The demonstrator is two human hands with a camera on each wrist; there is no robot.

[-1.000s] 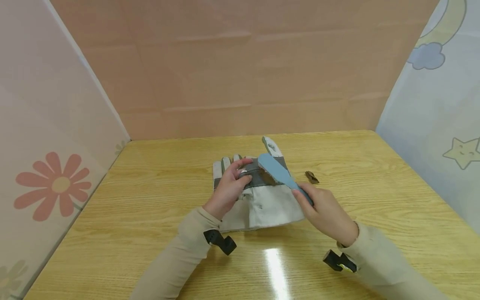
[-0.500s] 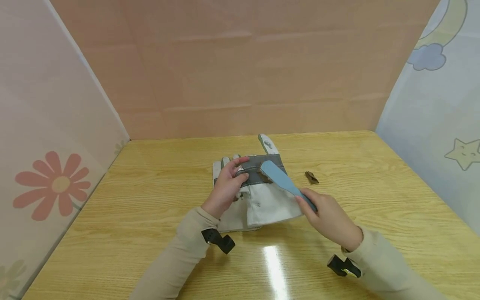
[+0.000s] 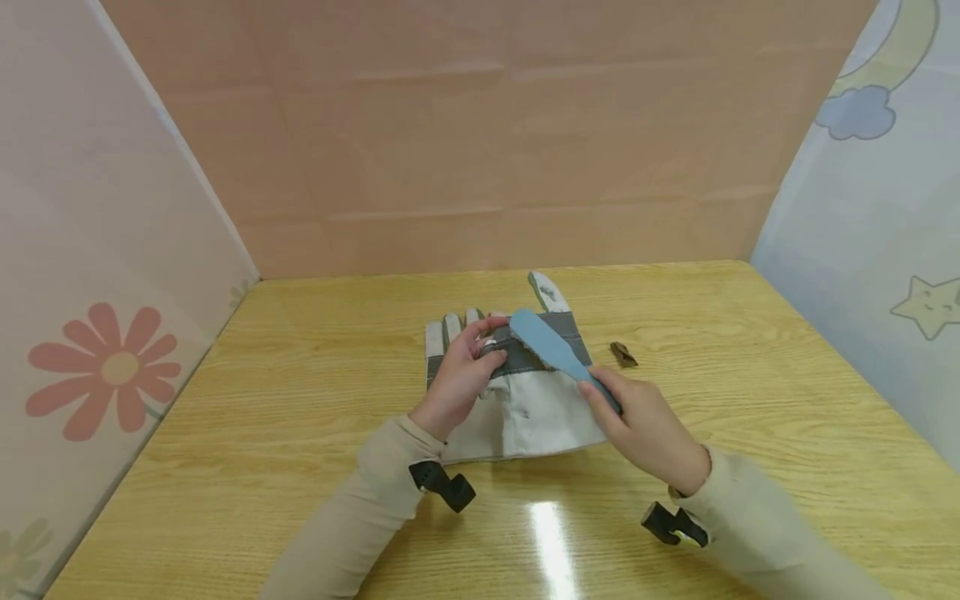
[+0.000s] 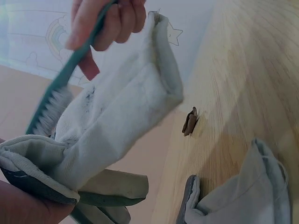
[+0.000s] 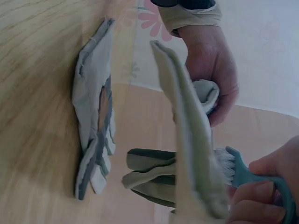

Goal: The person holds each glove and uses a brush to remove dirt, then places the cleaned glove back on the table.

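My left hand (image 3: 457,375) pinches a white work glove (image 3: 555,417) with a grey band, holding it raised above the table. In my right hand (image 3: 648,425) is the handle of a blue scrub brush (image 3: 551,342). Its white bristles (image 4: 53,109) face the held glove and sit at its grey band; the left wrist view shows them against the fabric. Dark smudges mark the glove's cuff and thumb. A second, similar glove (image 5: 91,112) lies on the table beneath, partly hidden by the left hand and the first glove in the head view.
A small dark brown crumpled piece (image 3: 622,354) lies on the wooden table (image 3: 300,367), right of the gloves. A peach backdrop (image 3: 480,142) rises behind the table, with printed panels at both sides.
The brush slid toward me and right, then back up and left across the glove. The held glove tipped left and came back right. My left hand kept its grip.
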